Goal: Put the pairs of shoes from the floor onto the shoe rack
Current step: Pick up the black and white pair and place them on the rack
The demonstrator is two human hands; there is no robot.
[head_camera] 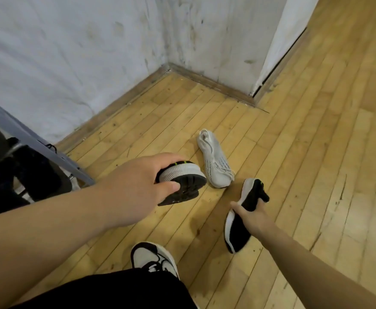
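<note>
My left hand grips a black trainer with a white sole, tilted so its dark tread faces me, just above the wooden floor. My right hand grips the matching black trainer by its upper, toe pointing down toward me. A white knit shoe lies alone on the floor beyond both hands. The grey shoe rack stands at the left edge, with dark shoes on it in shadow.
My own foot in a white and black sneaker stands at the bottom centre, with my black trouser leg below it. White scuffed walls meet in a corner behind the shoes. Wooden flooring stretches to the right.
</note>
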